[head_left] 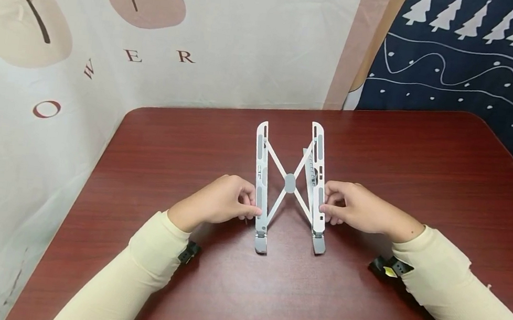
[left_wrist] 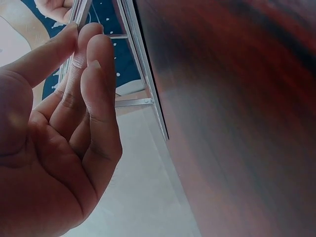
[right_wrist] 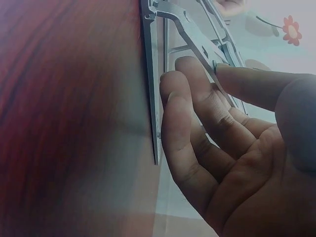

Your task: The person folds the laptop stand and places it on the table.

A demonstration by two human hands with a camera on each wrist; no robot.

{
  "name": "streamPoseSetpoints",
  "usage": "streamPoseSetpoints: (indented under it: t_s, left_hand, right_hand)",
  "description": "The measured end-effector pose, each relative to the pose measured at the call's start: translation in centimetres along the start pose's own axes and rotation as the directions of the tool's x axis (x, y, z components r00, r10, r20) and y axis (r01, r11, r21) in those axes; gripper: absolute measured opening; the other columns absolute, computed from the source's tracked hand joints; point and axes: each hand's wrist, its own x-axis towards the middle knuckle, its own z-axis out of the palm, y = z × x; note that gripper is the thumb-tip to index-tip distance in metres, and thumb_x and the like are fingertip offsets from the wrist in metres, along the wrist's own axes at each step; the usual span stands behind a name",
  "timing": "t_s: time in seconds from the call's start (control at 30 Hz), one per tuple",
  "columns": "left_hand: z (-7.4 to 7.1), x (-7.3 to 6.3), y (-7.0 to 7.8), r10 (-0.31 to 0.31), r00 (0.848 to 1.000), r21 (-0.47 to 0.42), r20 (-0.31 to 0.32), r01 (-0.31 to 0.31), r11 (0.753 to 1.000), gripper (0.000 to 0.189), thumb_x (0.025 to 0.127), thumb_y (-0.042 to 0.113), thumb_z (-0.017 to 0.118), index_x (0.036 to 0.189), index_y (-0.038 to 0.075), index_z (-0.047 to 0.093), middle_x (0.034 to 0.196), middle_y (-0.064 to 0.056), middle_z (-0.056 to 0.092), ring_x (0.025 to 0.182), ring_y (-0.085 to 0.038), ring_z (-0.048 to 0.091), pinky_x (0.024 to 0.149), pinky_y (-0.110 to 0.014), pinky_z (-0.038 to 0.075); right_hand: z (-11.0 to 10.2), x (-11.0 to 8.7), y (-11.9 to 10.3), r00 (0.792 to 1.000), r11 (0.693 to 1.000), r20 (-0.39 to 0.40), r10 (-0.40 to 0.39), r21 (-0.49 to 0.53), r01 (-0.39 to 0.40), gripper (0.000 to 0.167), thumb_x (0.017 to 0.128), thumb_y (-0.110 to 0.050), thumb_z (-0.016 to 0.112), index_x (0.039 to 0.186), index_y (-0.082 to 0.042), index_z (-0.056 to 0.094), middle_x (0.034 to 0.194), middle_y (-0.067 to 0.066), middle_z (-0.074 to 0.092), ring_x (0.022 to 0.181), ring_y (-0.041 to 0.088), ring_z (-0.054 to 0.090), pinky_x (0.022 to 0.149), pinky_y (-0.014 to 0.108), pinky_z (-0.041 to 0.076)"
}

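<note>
A silver folding laptop stand (head_left: pixel 289 183) stands on the table, its X-shaped crossbars spread and its two side rails raised at a slant. My left hand (head_left: pixel 225 199) pinches the lower part of the left rail (head_left: pixel 261 181) between thumb and fingers. On the other side my right hand (head_left: pixel 358 206) grips the right rail (head_left: pixel 318 183) the same way, thumb on top. In the right wrist view the thumb presses the upper rail (right_wrist: pixel 197 42), while the other fingers curl beneath it, above the base bar (right_wrist: pixel 154 98). The left fingertips (left_wrist: pixel 101 42) meet the rail's edge in the left wrist view.
The dark red wooden table (head_left: pixel 182 141) has rounded far corners. Behind it hangs a pale cloth (head_left: pixel 251 38) with printed letters, beside a navy cloth (head_left: pixel 462 67) with white trees. Dark straps (head_left: pixel 189 252) circle both wrists.
</note>
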Motion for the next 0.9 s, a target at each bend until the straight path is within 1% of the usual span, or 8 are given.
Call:
streamPoseSetpoints:
  t_s: [0.23,0.53,0.67,0.9]
  left_hand:
    - [0.10,0.02,-0.09,-0.002,1.000,0.002,0.001,0.002,1.000,0.019,0.086,0.025,0.078,0.072,0.018,0.067,0.063,0.003,0.070,0.052,-0.006,0.056,0.061,-0.025,0.047]
    - [0.24,0.05,-0.08,0.009,1.000,0.007,-0.001,-0.009,1.000,0.020,0.087,0.025,0.078,0.071,0.018,0.067,0.062,0.003,0.070,0.051,-0.006,0.055,0.059,-0.024,0.046]
    - [0.30,0.08,-0.02,0.017,1.000,0.022,-0.005,-0.017,1.000,0.021,0.087,0.025,0.077,0.070,0.019,0.066,0.062,0.004,0.070,0.051,-0.006,0.056,0.059,-0.024,0.046]
    - [0.39,0.02,0.09,0.011,1.000,0.031,0.000,-0.011,0.999,0.021,0.087,0.025,0.077,0.070,0.019,0.067,0.061,0.005,0.070,0.050,-0.006,0.057,0.061,-0.024,0.046]
  right_hand:
    - [0.23,0.00,-0.11,1.000,1.000,-0.005,-0.013,-0.011,0.013,0.009,0.095,-0.005,0.065,0.093,-0.003,0.056,0.075,0.007,0.071,0.063,0.018,0.064,0.059,0.029,0.055]
    - [0.46,-0.01,-0.26,1.000,0.999,-0.006,-0.030,-0.023,0.030,0.010,0.095,-0.007,0.065,0.093,-0.004,0.055,0.074,0.006,0.070,0.063,0.016,0.063,0.059,0.027,0.054]
    - [0.52,0.00,-0.30,0.999,0.999,-0.005,-0.037,-0.027,0.036,0.011,0.095,-0.007,0.065,0.093,-0.004,0.055,0.074,0.006,0.069,0.063,0.016,0.063,0.059,0.028,0.054]
    - [0.77,0.09,-0.21,0.999,0.998,-0.004,-0.045,-0.035,0.045,0.010,0.095,-0.007,0.065,0.093,-0.004,0.055,0.073,0.005,0.070,0.063,0.016,0.064,0.059,0.027,0.054]
